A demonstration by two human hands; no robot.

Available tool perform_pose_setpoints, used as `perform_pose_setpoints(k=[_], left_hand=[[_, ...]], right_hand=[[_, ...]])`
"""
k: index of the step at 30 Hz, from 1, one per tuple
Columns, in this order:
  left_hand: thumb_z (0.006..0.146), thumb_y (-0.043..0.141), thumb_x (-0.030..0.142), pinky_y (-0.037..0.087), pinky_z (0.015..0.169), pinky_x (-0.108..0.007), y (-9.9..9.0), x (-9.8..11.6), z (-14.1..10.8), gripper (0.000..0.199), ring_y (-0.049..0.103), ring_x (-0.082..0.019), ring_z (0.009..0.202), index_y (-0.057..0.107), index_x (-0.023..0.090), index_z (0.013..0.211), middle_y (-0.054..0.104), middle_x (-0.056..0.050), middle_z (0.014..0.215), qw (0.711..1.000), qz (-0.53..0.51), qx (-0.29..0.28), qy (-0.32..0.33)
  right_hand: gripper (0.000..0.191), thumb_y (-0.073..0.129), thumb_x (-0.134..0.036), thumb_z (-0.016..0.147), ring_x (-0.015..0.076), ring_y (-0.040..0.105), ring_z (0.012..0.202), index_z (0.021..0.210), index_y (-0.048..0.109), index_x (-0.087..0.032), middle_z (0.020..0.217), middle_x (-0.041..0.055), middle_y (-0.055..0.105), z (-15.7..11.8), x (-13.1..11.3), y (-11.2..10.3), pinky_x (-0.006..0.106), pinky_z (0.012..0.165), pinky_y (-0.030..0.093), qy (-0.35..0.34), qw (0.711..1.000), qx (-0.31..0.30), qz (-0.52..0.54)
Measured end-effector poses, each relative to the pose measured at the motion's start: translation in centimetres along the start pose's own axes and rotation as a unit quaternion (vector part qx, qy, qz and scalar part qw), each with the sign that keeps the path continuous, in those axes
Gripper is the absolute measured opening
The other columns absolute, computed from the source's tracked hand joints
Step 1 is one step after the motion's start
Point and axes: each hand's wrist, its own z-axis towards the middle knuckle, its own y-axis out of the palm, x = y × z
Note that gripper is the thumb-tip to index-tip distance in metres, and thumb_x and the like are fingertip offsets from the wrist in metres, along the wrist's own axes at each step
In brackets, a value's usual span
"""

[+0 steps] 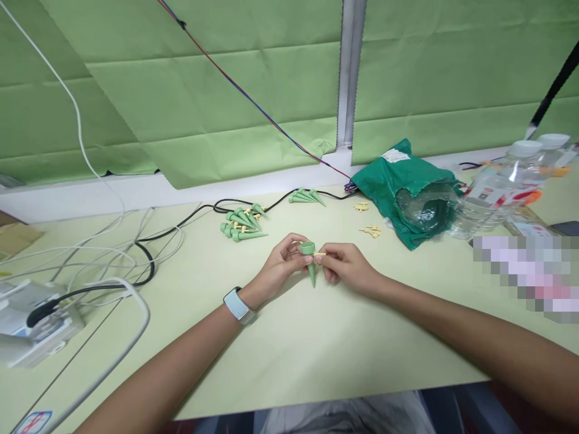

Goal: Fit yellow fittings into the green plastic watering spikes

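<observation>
Eight or so green plastic spikes [242,224] lie heaped on the pale green table [289,355], with three or four more spikes [306,196] farther back. The left hand [283,264], one watch [236,304] on its wrist, curls its fingers around one spike [311,271], held tip-down just above the table between both hands. The right hand [346,268] pinches a thin yellow piece [320,254] at the spike's head between thumb and forefinger. Farther right sit two small yellow clusters [371,231], one green bag [402,187] and two water bottles [520,175]
</observation>
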Motion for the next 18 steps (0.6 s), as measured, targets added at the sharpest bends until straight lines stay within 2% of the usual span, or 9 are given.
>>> perform_pose_setpoints(k=[2,4,5,7,9,10,11,15,18], left_hand=[[0.083,0.077,0.027,0.048,0.067,-0.026,0.1,0.0,0.0,0.030,0.059,-0.014,0.079,0.058,0.022,0.106,0.060,0.000,0.086,1.000,0.006,0.005,0.009],[0.084,0.077,0.027,0.047,0.064,-0.025,0.1,0.0,0.0,0.029,0.057,-0.013,0.075,0.058,0.021,0.105,0.059,0.001,0.083,1.000,0.001,0.005,0.001],[0.084,0.076,0.028,0.046,0.062,-0.025,0.1,0.0,0.0,0.028,0.056,-0.012,0.072,0.058,0.021,0.103,0.058,0.001,0.081,1.000,-0.007,0.005,-0.008],[0.083,0.077,0.029,0.045,0.059,-0.024,-0.1,0.1,0.0,0.025,0.054,-0.011,0.066,0.059,0.019,0.098,0.056,0.002,0.075,0.999,-0.031,0.007,-0.031],[0.082,0.078,0.029,0.045,0.059,-0.023,-0.3,0.2,0.1,0.024,0.053,-0.010,0.063,0.059,0.018,0.091,0.053,0.003,0.071,0.997,-0.056,0.019,-0.048],[0.081,0.079,0.029,0.046,0.060,-0.023,-0.4,0.3,0.2,0.024,0.054,-0.010,0.063,0.059,0.018,0.089,0.053,0.004,0.070,0.996,-0.067,0.028,-0.053],[0.081,0.079,0.029,0.047,0.062,-0.023,-0.6,0.4,0.2,0.024,0.055,-0.010,0.065,0.058,0.018,0.088,0.054,0.004,0.071,0.995,-0.079,0.039,-0.055],[0.079,0.081,0.029,0.049,0.067,-0.024,-1.0,0.6,0.3,0.026,0.060,-0.011,0.072,0.058,0.020,0.089,0.060,0.002,0.080,0.989,-0.118,0.067,-0.058],[0.080,0.080,0.029,0.050,0.067,-0.024,-0.9,0.6,0.3,0.026,0.059,-0.011,0.071,0.058,0.020,0.090,0.060,0.002,0.079,0.990,-0.111,0.065,-0.056]], right_hand=[[0.030,0.061,-0.046,0.089,0.0121,0.047,0.046,0.077,0.061,-0.018,0.056,-0.0019,0.053,0.3,0.0,0.4,0.025,0.046,0.039,0.105,0.983,-0.037,0.147],[0.029,0.063,-0.046,0.088,0.0112,0.044,0.044,0.079,0.060,-0.018,0.055,-0.0030,0.052,0.4,-0.1,0.6,0.024,0.044,0.037,0.140,0.970,-0.047,0.195],[0.029,0.063,-0.046,0.088,0.0113,0.045,0.044,0.079,0.060,-0.018,0.056,-0.0027,0.053,0.4,-0.1,0.6,0.024,0.045,0.038,0.125,0.977,-0.035,0.168],[0.026,0.062,-0.043,0.090,0.0130,0.051,0.051,0.080,0.061,-0.019,0.063,-0.0001,0.058,0.1,-0.1,0.4,0.025,0.050,0.040,0.038,0.999,0.003,0.038],[0.021,0.061,-0.039,0.092,0.0150,0.057,0.063,0.083,0.063,-0.020,0.072,0.0027,0.064,-0.2,0.0,0.0,0.027,0.059,0.042,-0.072,0.990,0.043,-0.118],[0.021,0.060,-0.038,0.093,0.0154,0.057,0.065,0.083,0.064,-0.021,0.074,0.0028,0.064,-0.3,0.1,-0.2,0.027,0.061,0.041,-0.102,0.979,0.056,-0.169],[0.022,0.057,-0.039,0.095,0.0152,0.057,0.064,0.082,0.063,-0.021,0.072,0.0021,0.064,-0.3,0.2,-0.4,0.027,0.061,0.040,-0.107,0.974,0.064,-0.191],[0.031,0.048,-0.040,0.100,0.0132,0.051,0.053,0.077,0.056,-0.021,0.059,-0.0026,0.057,0.2,0.6,-1.2,0.026,0.055,0.036,-0.032,0.975,0.081,-0.204],[0.026,0.051,-0.031,0.099,0.0142,0.054,0.063,0.079,0.062,-0.020,0.068,-0.0004,0.061,0.5,0.8,-1.8,0.027,0.060,0.035,-0.060,0.941,0.090,-0.320]])
